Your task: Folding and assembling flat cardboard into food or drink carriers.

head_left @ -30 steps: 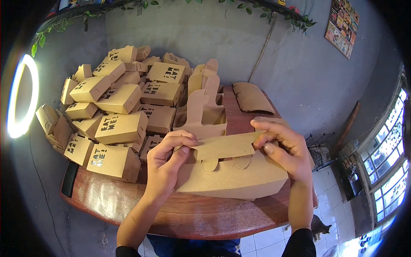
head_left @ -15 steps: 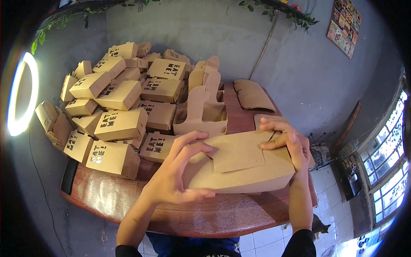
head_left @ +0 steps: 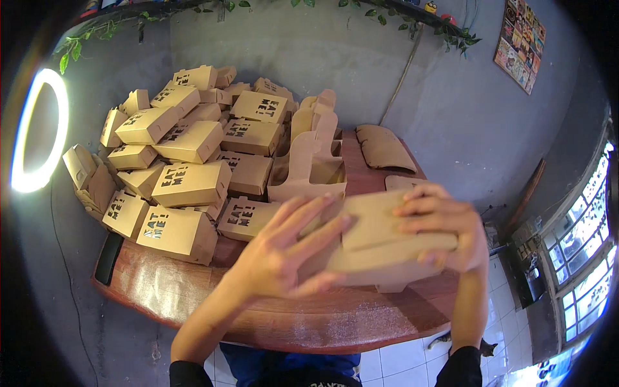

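A plain brown cardboard box [head_left: 371, 226] is held above the near part of the table, slightly blurred by motion. Over its left end, my left hand [head_left: 280, 255] lies with the fingers on top and the thumb along the front side. My right hand [head_left: 454, 229] grips the opposite end, its fingers on the top flap and its thumb at the front edge. A small tab hangs below the box's front side. Just behind it stand open-topped cardboard boxes [head_left: 300, 190] with tall curved lids raised.
Finished-looking boxes [head_left: 187, 184] with dark cut-out lettering are piled on the left of the brown table [head_left: 348, 326]. Flat cardboard sheets [head_left: 385, 148] lie at the back right. A black object [head_left: 108, 258] rests at the left table edge. A ring light [head_left: 26, 177] glows at left; a cat [head_left: 487, 348] is below right.
The box has shifted right and tipped, with its front side now turned more toward me. My right hand has moved right, its thumb now at the front edge; my left hand has followed.
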The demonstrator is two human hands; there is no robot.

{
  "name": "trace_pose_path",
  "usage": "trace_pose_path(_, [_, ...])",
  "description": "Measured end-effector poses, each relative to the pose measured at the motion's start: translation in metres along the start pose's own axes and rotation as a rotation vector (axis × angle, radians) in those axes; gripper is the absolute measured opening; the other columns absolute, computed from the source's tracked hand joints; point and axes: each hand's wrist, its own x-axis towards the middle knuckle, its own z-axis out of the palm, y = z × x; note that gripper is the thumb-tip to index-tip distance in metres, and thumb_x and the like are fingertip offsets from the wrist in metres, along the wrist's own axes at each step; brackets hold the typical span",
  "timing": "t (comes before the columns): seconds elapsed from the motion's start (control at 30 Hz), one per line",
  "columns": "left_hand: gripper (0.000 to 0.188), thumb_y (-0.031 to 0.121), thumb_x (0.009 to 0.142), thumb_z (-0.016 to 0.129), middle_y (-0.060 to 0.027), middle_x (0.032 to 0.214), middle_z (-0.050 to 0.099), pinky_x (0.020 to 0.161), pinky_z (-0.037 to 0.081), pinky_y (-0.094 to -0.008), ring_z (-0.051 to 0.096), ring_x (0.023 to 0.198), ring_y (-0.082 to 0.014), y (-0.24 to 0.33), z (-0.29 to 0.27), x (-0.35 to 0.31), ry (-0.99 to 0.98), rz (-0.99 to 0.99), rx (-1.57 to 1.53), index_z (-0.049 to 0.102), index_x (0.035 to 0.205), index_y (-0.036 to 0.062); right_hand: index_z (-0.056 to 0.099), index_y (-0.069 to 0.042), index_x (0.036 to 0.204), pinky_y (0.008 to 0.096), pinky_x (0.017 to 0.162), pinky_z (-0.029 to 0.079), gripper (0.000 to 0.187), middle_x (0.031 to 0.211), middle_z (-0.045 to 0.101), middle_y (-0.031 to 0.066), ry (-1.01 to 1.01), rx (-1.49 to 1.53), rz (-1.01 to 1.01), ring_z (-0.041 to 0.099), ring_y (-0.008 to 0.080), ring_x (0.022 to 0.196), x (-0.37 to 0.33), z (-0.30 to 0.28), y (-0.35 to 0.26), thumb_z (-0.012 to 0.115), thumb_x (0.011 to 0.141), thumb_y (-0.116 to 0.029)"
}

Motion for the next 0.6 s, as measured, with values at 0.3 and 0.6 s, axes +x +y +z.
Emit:
trace_pose_path(0.3, [0.059, 0.037, 0.085, 0.07, -0.0165, 0.122, 0.065, 0.097, 0.047, -0.0375, 0.063, 0.11, -0.0267, -0.025, -0.009, 0.038, -0.154, -0.288, -0.552, 0.058, 0.129, 0.0, 0.072, 0.002, 0.101, 0.0284, 0.08, 0.05, 0.034, 0.098, 0.072, 0.0099, 0.295, 0.643, 0.876, 0.066, 0.0149, 0.089, 0.008, -0.016, 0.029, 0.065, 0.09, -0.029])
trace_pose_path(0.6, [0.043, 0.033, 0.101, 0.05, -0.0137, 0.114, 0.068, 0.094, 0.047, -0.0318, 0.062, 0.104, -0.0193, -0.082, 0.094, -0.033, -0.221, -0.681, -0.758, 0.059, 0.128, 0.0004, 0.068, -0.005, 0.103, 0.0276, 0.078, 0.052, 0.043, 0.097, 0.07, 0.006, 0.121, 0.969, 1.259, 0.066, 0.0138, 0.086, -0.03, 0.061, 0.134, 0.056, 0.096, -0.046])
